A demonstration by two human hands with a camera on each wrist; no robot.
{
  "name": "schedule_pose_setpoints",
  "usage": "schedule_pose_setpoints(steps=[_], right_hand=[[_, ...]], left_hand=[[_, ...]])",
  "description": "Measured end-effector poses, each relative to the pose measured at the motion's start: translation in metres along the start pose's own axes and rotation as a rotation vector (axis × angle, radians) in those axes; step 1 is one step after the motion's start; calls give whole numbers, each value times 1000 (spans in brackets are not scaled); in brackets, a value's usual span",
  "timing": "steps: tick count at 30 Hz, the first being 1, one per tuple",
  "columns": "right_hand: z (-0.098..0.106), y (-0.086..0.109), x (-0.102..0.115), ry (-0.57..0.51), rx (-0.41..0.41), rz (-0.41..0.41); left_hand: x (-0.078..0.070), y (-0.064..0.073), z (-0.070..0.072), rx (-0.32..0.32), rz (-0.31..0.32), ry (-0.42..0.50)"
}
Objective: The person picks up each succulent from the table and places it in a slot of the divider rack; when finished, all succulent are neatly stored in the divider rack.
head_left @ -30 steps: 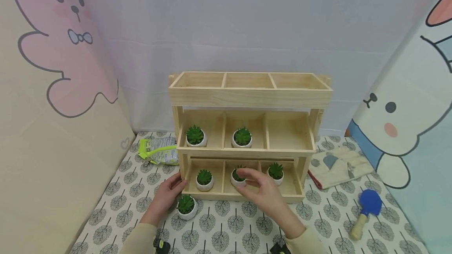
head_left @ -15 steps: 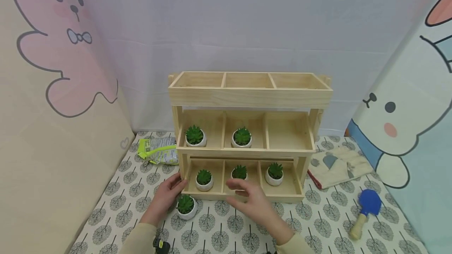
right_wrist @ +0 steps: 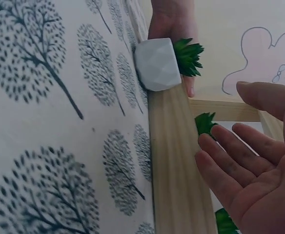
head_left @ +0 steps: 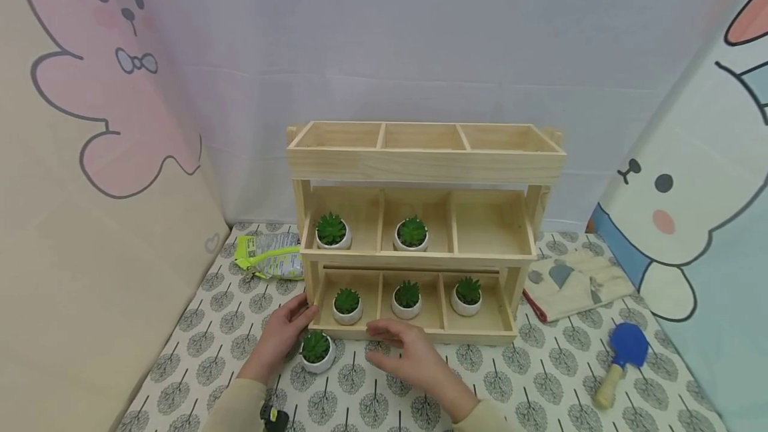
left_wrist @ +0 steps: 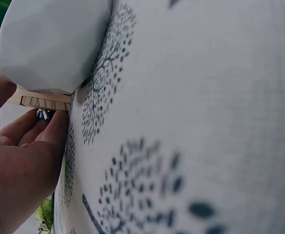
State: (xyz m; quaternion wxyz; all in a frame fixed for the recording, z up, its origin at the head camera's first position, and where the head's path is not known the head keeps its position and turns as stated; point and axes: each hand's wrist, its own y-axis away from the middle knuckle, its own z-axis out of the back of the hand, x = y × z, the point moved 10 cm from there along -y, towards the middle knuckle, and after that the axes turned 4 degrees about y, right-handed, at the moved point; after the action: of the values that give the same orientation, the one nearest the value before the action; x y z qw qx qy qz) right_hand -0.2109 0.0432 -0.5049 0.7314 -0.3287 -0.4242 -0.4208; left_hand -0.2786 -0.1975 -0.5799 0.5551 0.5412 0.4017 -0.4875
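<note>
A three-tier wooden plant shelf (head_left: 426,167) stands on the table. My left hand (head_left: 281,335) holds its lower left corner, and in the left wrist view the thumb and fingers lie either side of the wood (left_wrist: 45,101). A potted succulent (head_left: 317,351) in a white faceted pot sits on the cloth beside that hand, in front of the shelf. My right hand (head_left: 411,359) hovers before the bottom tier, thumb and fingers apart, nothing between them. Bottom-tier succulents stand in the left (head_left: 347,305), middle (head_left: 407,299) and right (head_left: 467,295) compartments.
On the middle tier, succulents stand in the left (head_left: 333,230) and centre (head_left: 411,233) compartments. A green-and-grey bag (head_left: 270,255) lies left of the shelf. A folded cloth (head_left: 576,284) and a blue trowel (head_left: 627,349) with a wooden handle lie right of it.
My right hand has drawn back from the bottom tier's middle and right pots, moving left and towards me. The left hand stays on the shelf corner.
</note>
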Motion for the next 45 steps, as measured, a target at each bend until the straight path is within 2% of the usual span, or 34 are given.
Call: schedule_pose_setpoints(steps=[8, 21, 32, 38, 45], right_hand=[[-20, -3, -10, -12, 33, -37], [-41, -14, -15, 87, 88, -46], [-56, -25, -6, 127, 123, 47], [-66, -30, 1, 199, 143, 108], [-74, -37, 3, 229, 162, 110]], left_hand=[[3, -2, 1, 3, -1, 5], [3, -3, 0, 4, -2, -3], [3, -4, 1, 7, -2, -2], [2, -3, 0, 6, -5, -9], [1, -3, 0, 9, -12, -5]])
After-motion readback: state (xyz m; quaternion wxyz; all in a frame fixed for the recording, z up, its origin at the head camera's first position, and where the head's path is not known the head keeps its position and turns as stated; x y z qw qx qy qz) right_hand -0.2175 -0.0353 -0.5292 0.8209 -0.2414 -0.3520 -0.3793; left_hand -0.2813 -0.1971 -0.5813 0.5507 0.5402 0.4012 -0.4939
